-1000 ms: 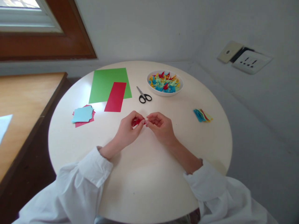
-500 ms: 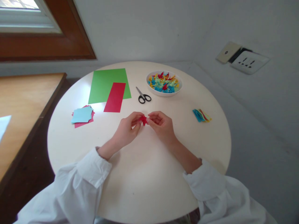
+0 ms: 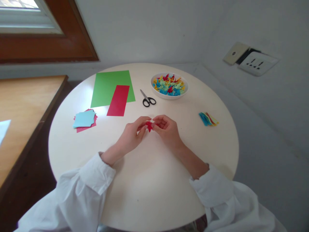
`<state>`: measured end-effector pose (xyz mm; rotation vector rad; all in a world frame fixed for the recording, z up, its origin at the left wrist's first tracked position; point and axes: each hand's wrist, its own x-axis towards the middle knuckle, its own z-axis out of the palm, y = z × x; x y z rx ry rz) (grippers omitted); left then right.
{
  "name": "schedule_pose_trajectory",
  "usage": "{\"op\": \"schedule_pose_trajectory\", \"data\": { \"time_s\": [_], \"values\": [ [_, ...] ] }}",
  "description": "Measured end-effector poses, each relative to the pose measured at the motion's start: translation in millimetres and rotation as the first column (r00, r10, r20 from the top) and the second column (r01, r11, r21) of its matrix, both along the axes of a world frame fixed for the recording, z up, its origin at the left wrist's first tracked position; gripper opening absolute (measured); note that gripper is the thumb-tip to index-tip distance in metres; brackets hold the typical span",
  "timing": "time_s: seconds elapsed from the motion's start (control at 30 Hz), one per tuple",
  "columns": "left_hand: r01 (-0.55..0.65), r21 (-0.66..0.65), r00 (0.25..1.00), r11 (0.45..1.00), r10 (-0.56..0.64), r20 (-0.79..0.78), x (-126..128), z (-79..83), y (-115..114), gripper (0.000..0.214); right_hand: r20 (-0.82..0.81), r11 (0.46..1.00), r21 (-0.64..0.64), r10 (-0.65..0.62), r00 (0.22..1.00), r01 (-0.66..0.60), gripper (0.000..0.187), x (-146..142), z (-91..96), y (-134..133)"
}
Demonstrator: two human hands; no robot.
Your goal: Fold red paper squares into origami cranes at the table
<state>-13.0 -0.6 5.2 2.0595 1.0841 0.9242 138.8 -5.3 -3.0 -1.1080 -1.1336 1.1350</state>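
Observation:
A small red folded paper piece (image 3: 149, 126), which looks like an origami crane, is pinched between both hands over the middle of the table. On its left side, the thumb and fingers of my left hand (image 3: 133, 131) close on it. From the right, my right hand (image 3: 167, 129) grips its other side with thumb and forefinger, the remaining fingers curled. My fingertips hide part of the folds. Just beyond the hands lie scissors (image 3: 148, 98) with black handles, apart from them.
A white bowl (image 3: 171, 96) full of colourful folded paper cranes stands at the back. Green paper (image 3: 106, 87) lies under a red strip (image 3: 118, 101). Blue and red paper squares (image 3: 84, 119) are stacked at left. Folded coloured pieces (image 3: 208, 119) lie at right on the round table (image 3: 149, 193).
The red paper piece has tilted and shifted slightly toward me between my fingers. My left forefinger reaches a little further right. Both hands keep their hold.

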Motion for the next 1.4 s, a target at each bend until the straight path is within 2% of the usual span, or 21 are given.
{"op": "schedule_pose_trajectory", "data": {
  "time_s": [0.13,0.27,0.47,0.63,0.8,0.9,1.03,1.23,1.4],
  "values": [
    [0.067,0.027,0.994,0.997,-0.064,-0.093,-2,3.8,1,0.023,-0.008,0.997,-0.064,0.032,0.999,-0.033,0.024,3,-0.9,2],
    [0.083,0.014,0.991,0.996,-0.081,-0.108,-3,5.8,1,0.019,-0.012,0.993,-0.109,0.033,0.999,-0.034,0.021,5,-1.2,3],
    [0.058,-0.034,0.991,0.998,-0.061,-0.12,-3,2.7,2,0.015,-0.005,0.997,-0.071,0.041,0.999,-0.041,0.014,4,2.1,2],
    [0.075,-0.219,0.994,0.973,-0.055,0.098,-2,0.4,3,0.012,-0.006,0.991,-0.039,0.125,0.992,-0.125,0.018,8,3.1,4],
    [0.199,-0.376,0.938,0.905,-0.065,0.341,1,7.8,2,0.017,-0.11,0.958,-0.089,0.264,0.958,-0.274,0.022,14,7.9,5],
    [0.253,-0.424,0.913,0.87,-0.069,0.402,2,12.0,2,0.019,-0.155,0.935,-0.103,0.321,0.934,-0.338,0.022,17,11.2,4],
    [0.265,-0.447,0.919,0.855,-0.083,0.385,1,11.0,3,0.013,-0.189,0.906,-0.105,0.387,0.903,-0.41,0.021,20,11.8,4],
    [0.299,-0.373,0.932,0.878,-0.186,0.31,-1,10.1,4,0.008,-0.157,0.858,-0.199,0.449,0.88,-0.473,0.018,25,14.5,3],
    [0.191,-0.447,0.959,0.874,-0.069,0.274,-1,17.1,3,0.008,-0.161,0.841,-0.254,0.451,0.878,-0.478,0.017,26,16.2,0]
  ]
}}
